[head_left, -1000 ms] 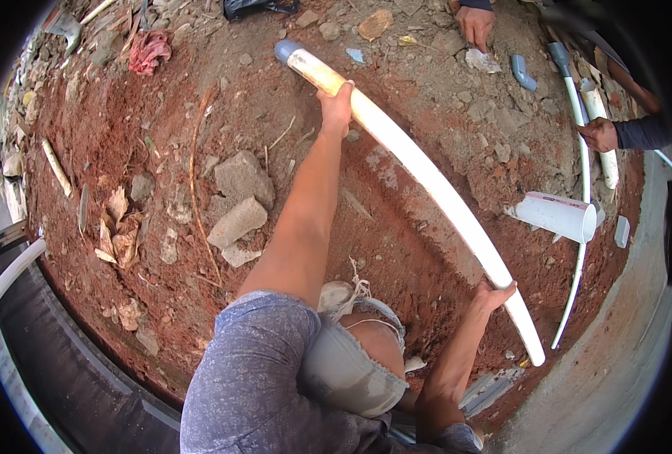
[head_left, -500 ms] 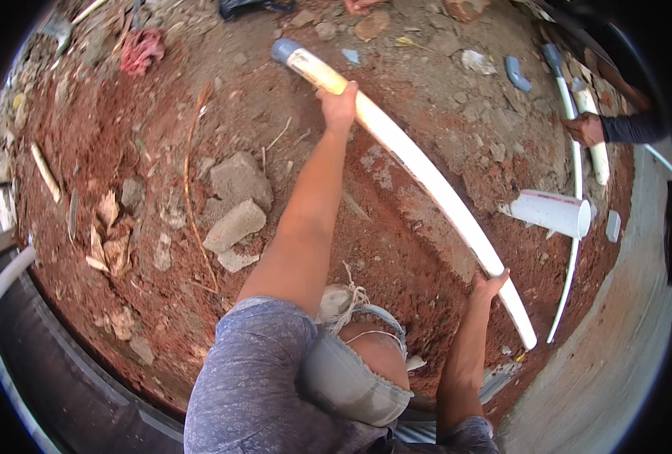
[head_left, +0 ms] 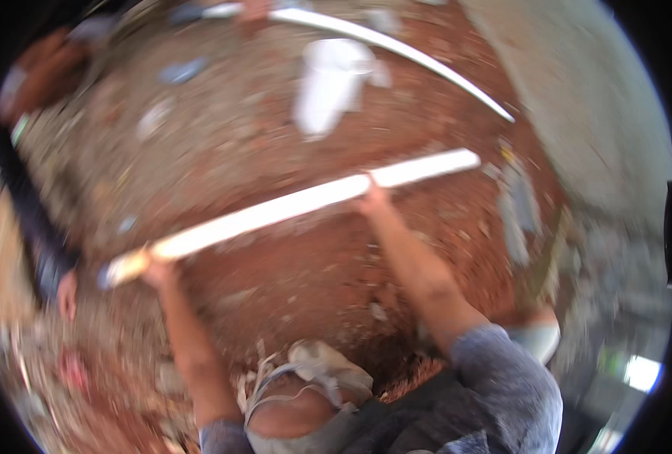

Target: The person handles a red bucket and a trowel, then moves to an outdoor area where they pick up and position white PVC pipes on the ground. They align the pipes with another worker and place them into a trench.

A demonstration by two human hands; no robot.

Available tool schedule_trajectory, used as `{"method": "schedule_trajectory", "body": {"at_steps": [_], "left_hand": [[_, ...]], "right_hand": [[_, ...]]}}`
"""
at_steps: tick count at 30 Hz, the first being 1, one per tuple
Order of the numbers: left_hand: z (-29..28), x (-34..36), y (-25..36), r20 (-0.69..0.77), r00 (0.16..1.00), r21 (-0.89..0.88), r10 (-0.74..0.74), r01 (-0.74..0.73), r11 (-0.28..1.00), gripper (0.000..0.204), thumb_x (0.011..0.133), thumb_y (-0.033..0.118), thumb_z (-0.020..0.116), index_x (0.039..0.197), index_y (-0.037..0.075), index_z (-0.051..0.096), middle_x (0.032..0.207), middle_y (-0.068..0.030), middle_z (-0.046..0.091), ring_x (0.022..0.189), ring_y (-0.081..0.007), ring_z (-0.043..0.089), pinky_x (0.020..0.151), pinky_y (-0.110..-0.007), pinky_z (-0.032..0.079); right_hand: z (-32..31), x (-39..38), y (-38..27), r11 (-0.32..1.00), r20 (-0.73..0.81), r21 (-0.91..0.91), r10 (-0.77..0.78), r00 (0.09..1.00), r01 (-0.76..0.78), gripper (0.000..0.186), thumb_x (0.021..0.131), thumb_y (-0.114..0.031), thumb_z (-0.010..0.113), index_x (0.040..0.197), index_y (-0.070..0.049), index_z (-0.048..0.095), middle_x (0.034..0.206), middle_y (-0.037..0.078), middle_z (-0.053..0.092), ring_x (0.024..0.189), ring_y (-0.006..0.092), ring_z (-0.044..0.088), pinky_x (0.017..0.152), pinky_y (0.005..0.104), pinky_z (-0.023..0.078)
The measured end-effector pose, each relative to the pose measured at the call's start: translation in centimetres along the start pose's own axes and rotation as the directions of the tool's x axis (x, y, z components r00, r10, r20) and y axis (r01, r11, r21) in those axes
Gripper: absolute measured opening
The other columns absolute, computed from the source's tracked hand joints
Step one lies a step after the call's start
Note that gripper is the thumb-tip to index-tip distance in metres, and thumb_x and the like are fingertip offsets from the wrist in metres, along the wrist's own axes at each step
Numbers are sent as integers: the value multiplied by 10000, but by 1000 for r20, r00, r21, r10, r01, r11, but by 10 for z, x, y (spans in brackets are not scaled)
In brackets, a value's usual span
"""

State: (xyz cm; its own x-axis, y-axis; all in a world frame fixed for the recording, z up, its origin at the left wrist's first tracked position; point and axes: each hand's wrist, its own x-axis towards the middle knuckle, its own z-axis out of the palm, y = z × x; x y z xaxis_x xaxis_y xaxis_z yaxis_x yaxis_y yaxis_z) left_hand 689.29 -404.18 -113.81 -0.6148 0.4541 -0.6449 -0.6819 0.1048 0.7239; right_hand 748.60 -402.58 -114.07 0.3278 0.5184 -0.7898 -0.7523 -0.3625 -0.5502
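A long white plastic pipe (head_left: 275, 212) stretches across the view in front of me, its left end lower in the picture than its right. At that left end is a grey-blue coupling (head_left: 106, 277), smeared by motion. My left hand (head_left: 158, 268) is closed around the pipe close to the coupling. Further right, my right hand (head_left: 374, 197) grips the same pipe past its middle. Beneath it lies reddish bare soil, with a dug hollow near my knee.
A wide white pipe piece (head_left: 328, 91) lies beyond, near a thin white pipe (head_left: 396, 47) touched by another person's hand (head_left: 254, 10). A grey elbow fitting (head_left: 183, 71) rests on the ground. At left hangs a dark-sleeved person's hand (head_left: 66, 295). A concrete wall (head_left: 578, 98) borders the right.
My view has swung to the right and is blurred. The pipe, pointing away from me before, now runs crosswise, with both my hands still on it. Another person shows at left.
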Motion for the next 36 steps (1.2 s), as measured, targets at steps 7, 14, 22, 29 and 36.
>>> {"method": "schedule_trajectory", "body": {"at_steps": [7, 14, 22, 29, 36], "left_hand": [[7, 22, 5, -106, 980, 244, 167, -137, 960, 860, 869, 338, 740, 1448, -16, 212, 1241, -213, 561, 1039, -318, 644, 777, -477, 588], [-6, 20, 5, -144, 966, 275, 213, -168, 947, 841, 882, 324, 729, 1397, -84, 204, 1196, -250, 572, 943, -312, 687, 738, -435, 616], [-1, 12, 3, -109, 985, 332, 132, -89, 939, 894, 880, 379, 715, 1412, -94, 174, 1261, -264, 542, 1036, -335, 667, 866, -466, 601], [1, -12, 28, -141, 986, 320, 87, -38, 947, 937, 880, 376, 722, 1424, -114, 137, 1265, -278, 544, 1015, -348, 688, 771, -465, 637], [13, -10, 13, -80, 995, 396, 53, -17, 918, 908, 913, 379, 679, 1436, -116, 127, 1282, -274, 536, 1043, -330, 681, 866, -476, 630]], "right_hand": [[7, -18, 21, 987, -107, -30, -163, 981, 160, 572, 950, -409, 641, 1385, -67, 495, 1393, 132, 547, 1263, 346, 531, 1081, 570, 408], [31, -36, 3, 971, -47, -66, -234, 971, 230, 611, 952, -457, 636, 1394, -65, 479, 1387, 136, 539, 1259, 355, 524, 1087, 573, 396], [29, -45, 2, 971, -49, -71, -231, 972, 227, 626, 959, -402, 678, 1397, -21, 444, 1361, 164, 523, 1220, 346, 543, 1007, 507, 496], [33, -29, 13, 988, -54, -138, -81, 995, 73, 658, 940, -445, 697, 1387, -20, 467, 1364, 159, 521, 1228, 339, 537, 1041, 506, 488], [-12, 20, 31, 976, -15, -215, 36, 999, -38, 660, 920, -483, 713, 1363, -38, 509, 1340, 148, 547, 1193, 308, 552, 1026, 450, 486]]}}
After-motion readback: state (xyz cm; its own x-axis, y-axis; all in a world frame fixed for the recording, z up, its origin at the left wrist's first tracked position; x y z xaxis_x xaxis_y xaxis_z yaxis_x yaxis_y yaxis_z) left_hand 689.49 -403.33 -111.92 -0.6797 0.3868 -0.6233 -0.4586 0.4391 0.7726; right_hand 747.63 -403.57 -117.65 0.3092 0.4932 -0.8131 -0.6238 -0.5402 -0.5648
